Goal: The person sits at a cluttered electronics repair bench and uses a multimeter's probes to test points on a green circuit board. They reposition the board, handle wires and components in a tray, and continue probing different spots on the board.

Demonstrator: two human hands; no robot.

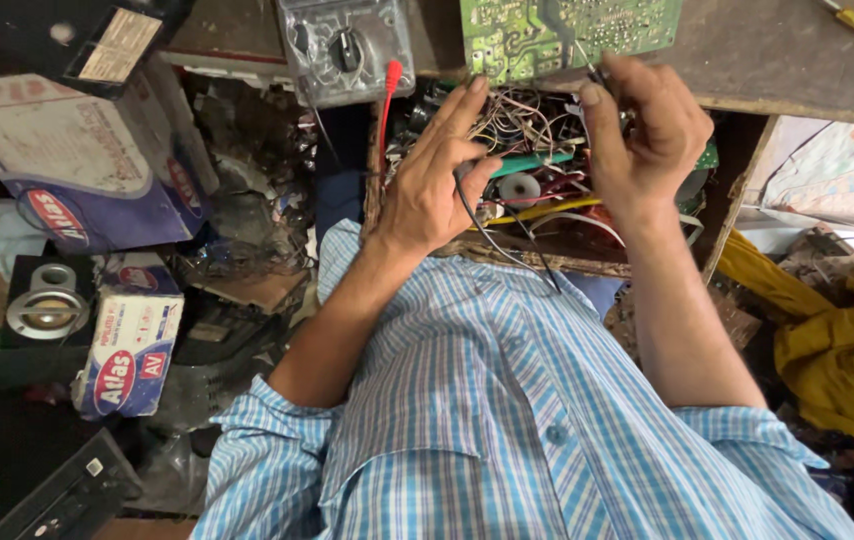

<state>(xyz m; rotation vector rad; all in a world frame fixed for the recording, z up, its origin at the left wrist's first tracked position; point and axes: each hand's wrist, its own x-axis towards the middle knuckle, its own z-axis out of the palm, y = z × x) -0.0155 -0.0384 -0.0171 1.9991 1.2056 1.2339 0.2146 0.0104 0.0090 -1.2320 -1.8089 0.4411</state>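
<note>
Left hand sits w/ fingers stretched out toward the circuit board, thumb pinching a black probe against the palm side; its black lead trails down over my shirt. So left is closed on the probe, though the fingers look loose. Right hand is curled, fingertips bunched just under the board's lower edge, gripping something thin and dark; can't tell what exactly, prob. a second probe or a wire end.

Board is green, solder side up, lying on the wooden surface at top centre, lower edge hanging a bit over the open drawer. Drawer is crammed w/ loose wires, a white tape roll, a green-handled tool and misc. parts. Both hands hover over it.

Just left of the board is a grey multimeter wrapped in clear plastic, dial in the middle. A red plug goes in at its lower right corner, red wire dropping down beside the left hand.

Left of frame: cardboard boxes, one small box lower down, a black speaker beside it. Yellow cloth is bundled at right, well apart from the hands.
</note>
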